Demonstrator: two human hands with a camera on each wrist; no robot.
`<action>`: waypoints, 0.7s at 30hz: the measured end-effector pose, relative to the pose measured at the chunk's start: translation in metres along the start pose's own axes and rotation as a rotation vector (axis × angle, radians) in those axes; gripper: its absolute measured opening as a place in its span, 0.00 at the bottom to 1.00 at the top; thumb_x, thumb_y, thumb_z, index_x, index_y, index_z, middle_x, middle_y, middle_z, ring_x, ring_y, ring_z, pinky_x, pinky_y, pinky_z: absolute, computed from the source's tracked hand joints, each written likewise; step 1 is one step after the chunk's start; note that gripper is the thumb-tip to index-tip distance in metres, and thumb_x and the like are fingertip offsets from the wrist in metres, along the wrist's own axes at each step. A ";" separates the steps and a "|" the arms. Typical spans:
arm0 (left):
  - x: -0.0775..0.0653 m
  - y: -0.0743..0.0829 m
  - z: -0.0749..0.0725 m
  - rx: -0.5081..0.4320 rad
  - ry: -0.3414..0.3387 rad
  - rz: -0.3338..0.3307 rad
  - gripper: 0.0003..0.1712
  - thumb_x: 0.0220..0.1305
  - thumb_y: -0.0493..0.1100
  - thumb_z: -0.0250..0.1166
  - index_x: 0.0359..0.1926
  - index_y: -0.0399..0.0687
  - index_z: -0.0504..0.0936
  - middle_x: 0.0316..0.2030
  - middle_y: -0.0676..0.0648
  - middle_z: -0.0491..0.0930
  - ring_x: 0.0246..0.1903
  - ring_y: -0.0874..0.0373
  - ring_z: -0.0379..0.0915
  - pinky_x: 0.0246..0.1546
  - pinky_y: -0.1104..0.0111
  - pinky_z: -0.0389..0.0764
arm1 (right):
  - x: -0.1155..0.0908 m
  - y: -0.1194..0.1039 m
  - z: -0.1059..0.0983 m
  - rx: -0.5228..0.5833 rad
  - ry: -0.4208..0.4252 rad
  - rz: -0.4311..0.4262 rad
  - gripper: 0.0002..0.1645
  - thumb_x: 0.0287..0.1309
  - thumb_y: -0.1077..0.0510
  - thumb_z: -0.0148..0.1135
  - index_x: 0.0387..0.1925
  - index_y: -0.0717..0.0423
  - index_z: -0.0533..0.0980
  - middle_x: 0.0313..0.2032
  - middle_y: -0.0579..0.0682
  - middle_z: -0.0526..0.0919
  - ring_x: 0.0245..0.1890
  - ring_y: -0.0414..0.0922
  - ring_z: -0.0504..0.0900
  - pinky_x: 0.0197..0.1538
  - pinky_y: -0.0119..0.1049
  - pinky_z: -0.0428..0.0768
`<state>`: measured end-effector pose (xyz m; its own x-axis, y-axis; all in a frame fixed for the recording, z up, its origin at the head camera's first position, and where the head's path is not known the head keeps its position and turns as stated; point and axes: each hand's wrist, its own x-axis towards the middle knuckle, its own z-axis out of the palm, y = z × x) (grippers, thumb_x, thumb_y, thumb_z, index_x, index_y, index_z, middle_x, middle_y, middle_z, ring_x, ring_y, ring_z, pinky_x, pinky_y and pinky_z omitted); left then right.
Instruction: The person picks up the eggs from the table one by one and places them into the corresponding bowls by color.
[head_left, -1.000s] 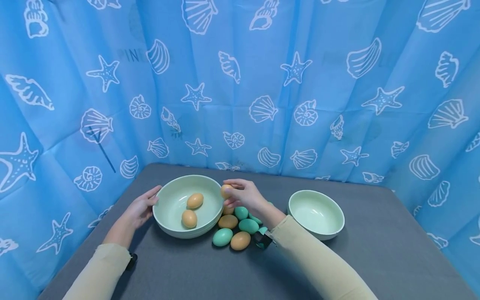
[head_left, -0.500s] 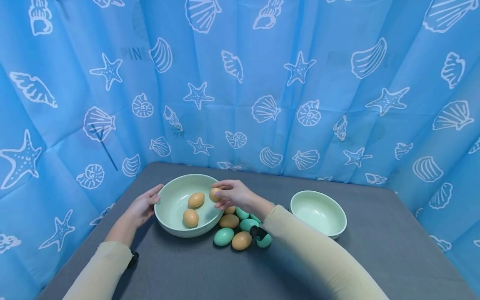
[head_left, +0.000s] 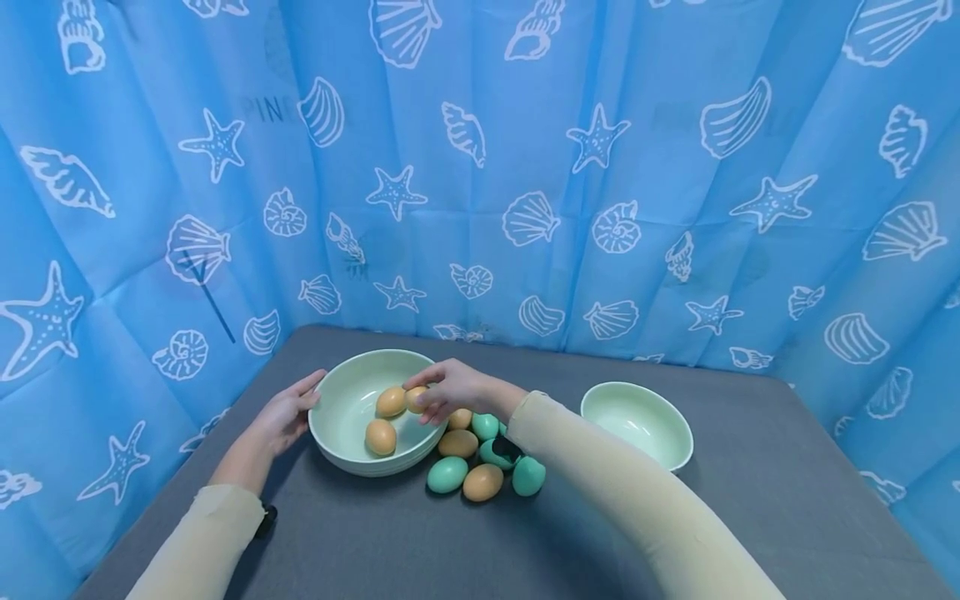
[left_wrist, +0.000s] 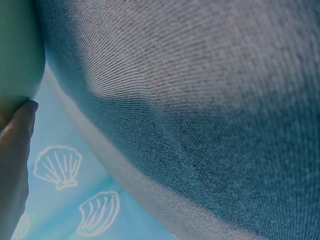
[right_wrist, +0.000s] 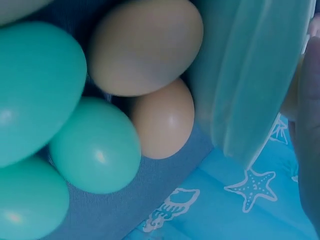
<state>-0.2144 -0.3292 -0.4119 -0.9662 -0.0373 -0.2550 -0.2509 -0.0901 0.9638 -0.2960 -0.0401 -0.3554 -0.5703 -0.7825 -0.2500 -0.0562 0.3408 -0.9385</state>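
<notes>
In the head view my right hand [head_left: 453,389] pinches a brown egg [head_left: 416,399] low inside the left pale green bowl [head_left: 352,460]. Two more brown eggs lie in that bowl, one [head_left: 391,402] right beside the held egg and one [head_left: 381,437] nearer the front. My left hand [head_left: 287,417] holds the bowl's left rim; in the left wrist view a finger lies against its outer wall [left_wrist: 20,55]. Just right of the bowl sits a pile of brown eggs [head_left: 483,482] and green eggs [head_left: 447,474], partly hidden by my right forearm.
A second pale green bowl [head_left: 637,423] stands to the right on the grey tabletop [head_left: 360,542], partly behind my right sleeve. Blue curtains [head_left: 480,167] with white shells close off the back and sides. The right wrist view shows the pile touching or nearly touching the left bowl.
My right hand has carried the brown egg leftward and down, from the bowl's right rim to inside it, next to the other eggs. The left hand stays at the rim.
</notes>
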 end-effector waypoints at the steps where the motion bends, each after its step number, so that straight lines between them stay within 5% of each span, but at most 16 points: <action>1: 0.000 0.000 0.000 0.003 0.001 0.002 0.31 0.79 0.39 0.38 0.77 0.46 0.38 0.76 0.42 0.37 0.74 0.47 0.37 0.70 0.54 0.50 | 0.001 0.000 -0.001 -0.005 -0.011 0.001 0.24 0.66 0.66 0.57 0.63 0.65 0.71 0.38 0.60 0.84 0.29 0.46 0.84 0.38 0.42 0.84; 13: 0.000 0.002 -0.001 0.031 0.006 0.006 0.31 0.79 0.39 0.38 0.77 0.47 0.38 0.76 0.42 0.36 0.74 0.47 0.37 0.69 0.54 0.51 | 0.022 -0.011 -0.005 -0.174 -0.161 0.079 0.20 0.63 0.68 0.59 0.56 0.60 0.78 0.40 0.58 0.83 0.28 0.47 0.84 0.36 0.40 0.84; 21: -0.001 -0.004 -0.001 0.043 0.009 -0.002 0.32 0.79 0.40 0.38 0.77 0.46 0.38 0.76 0.41 0.35 0.74 0.45 0.36 0.69 0.52 0.51 | 0.037 -0.007 0.005 -0.344 -0.227 0.125 0.19 0.63 0.71 0.58 0.54 0.58 0.79 0.56 0.51 0.76 0.30 0.50 0.85 0.35 0.38 0.83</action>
<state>-0.2121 -0.3302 -0.4150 -0.9652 -0.0465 -0.2575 -0.2553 -0.0476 0.9657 -0.3129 -0.0744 -0.3589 -0.3973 -0.8059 -0.4389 -0.2901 0.5640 -0.7731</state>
